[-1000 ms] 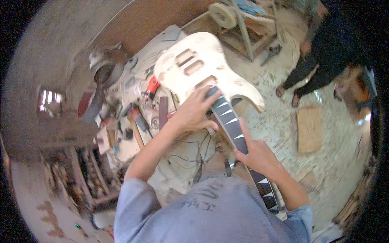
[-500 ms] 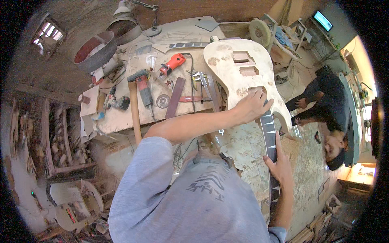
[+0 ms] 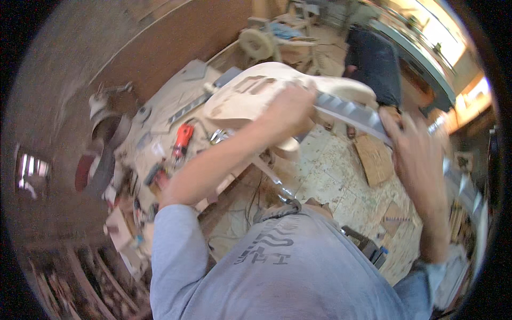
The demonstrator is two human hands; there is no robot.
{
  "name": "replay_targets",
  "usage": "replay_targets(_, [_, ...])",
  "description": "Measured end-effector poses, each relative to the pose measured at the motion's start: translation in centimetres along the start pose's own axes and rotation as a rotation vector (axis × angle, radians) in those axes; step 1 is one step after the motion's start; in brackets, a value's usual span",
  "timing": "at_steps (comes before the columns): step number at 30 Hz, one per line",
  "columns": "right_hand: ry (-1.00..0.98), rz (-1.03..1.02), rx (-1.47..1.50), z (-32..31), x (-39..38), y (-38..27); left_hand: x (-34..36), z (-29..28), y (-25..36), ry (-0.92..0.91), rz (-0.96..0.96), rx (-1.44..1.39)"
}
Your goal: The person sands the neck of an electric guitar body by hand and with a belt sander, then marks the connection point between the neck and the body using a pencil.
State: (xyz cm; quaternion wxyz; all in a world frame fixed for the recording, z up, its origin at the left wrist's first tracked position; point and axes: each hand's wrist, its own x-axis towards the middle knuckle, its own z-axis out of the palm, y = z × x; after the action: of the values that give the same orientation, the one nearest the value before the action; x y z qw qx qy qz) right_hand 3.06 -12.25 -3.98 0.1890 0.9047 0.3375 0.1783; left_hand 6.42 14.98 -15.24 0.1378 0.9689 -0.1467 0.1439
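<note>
An unfinished pale guitar body with cut-out cavities lies tilted over the far edge of the workbench. Its dark guitar neck with light inlays points to the right. My left hand is closed over the neck's end where it meets the body; motion blurs its fingers. Farther along, my right hand is wrapped round the neck, also blurred. The neck's far part passes behind that hand and forearm.
On the dusty workbench, left of the guitar, lie an orange power tool, a red and grey grinder and another inlaid fretboard. A person in dark clothing is beyond the neck. A wooden board lies on the floor.
The guitar has turned so its neck swings from pointing toward me to pointing right. Both hands have moved with it, and the right hand has gone up and outward. The view has turned too.
</note>
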Motion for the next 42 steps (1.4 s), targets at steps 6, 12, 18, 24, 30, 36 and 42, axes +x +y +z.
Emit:
replay_targets(6, [0.354,-0.175,-0.33,-6.4,7.2,3.8,5.0,-6.3,-3.0,0.035,0.008,-0.054])
replay_targets(12, [1.014,-0.335,-0.418,-12.3,13.1,5.9,6.9,-13.2,-7.3,-0.107,-0.206,-0.219])
replay_targets(18, [1.409,-0.152,0.629,-6.5,19.5,9.1,5.4,-19.9,-5.3,-0.023,-0.297,-0.556])
replay_targets(24, [0.255,-0.323,1.852,4.4,29.2,3.1,5.4,-19.3,-8.2,-0.052,-0.299,-0.758])
replay_targets(30, [0.38,-0.51,1.883,9.8,34.0,0.9,6.7,-17.8,-6.9,-0.018,-0.423,-0.767])
replay_targets(36, [0.387,-0.513,1.94,10.9,35.7,0.0,7.8,-17.8,-8.1,0.001,-0.5,-0.702])
replay_targets(42, [0.328,-0.458,1.949,9.6,35.4,0.1,7.9,-16.7,-8.9,0.128,-0.383,-0.741])
